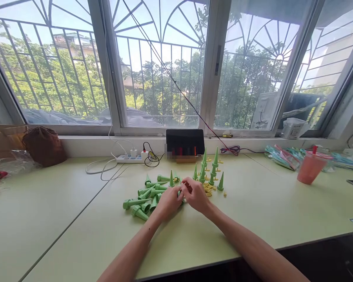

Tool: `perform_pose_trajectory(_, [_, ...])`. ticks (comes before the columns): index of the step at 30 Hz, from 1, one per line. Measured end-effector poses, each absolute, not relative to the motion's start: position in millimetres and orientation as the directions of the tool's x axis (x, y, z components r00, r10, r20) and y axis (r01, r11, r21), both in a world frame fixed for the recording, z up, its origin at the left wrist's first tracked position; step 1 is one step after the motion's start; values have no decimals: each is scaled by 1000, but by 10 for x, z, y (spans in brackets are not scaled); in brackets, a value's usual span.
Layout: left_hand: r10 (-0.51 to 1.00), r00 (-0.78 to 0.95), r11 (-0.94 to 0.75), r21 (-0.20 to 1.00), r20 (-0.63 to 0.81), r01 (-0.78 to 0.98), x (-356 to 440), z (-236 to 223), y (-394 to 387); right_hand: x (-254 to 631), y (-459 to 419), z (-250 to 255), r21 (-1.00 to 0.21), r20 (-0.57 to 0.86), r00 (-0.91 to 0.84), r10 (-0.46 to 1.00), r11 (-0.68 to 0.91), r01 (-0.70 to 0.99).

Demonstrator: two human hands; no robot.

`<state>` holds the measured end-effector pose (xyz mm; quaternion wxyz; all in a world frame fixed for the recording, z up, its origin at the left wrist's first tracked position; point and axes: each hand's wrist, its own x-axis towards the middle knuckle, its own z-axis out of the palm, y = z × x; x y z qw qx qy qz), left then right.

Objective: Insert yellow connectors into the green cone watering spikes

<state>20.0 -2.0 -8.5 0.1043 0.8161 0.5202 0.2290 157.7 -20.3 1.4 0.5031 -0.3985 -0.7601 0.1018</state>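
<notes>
Left hand [170, 199] and right hand [196, 194] sat together at frame centre, likely a fitting step, grip state too hidden to tell, between loose green plastic cone spikes [157, 192] centre-left and small yellow plastic pieces [208, 190] centre-right, next move probably calling for careful fingertip alignment.

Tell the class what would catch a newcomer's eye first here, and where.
Probably the left hand and right hand, close together near the picture's centre. A heap of green cones lies beside the left; upright cones stand beyond the right. The pink cup, far right on the table, also stands out.
</notes>
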Motion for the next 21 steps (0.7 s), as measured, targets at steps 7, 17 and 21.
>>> perform_pose_trajectory(7, [866,350,-485,425,357,764,224,-84,-39,1585,-211,44,-550,696,-160,700,664,507])
perform_pose_trajectory(17, [798,341,-582,489,496,650,247,-118,-19,1578,-223,56,-561,698,-150,700,665,493])
perform_pose_trajectory(21, [781,295,-590,496,551,637,245,-130,-2,1579,-211,40,-570,699,-140,702,664,484])
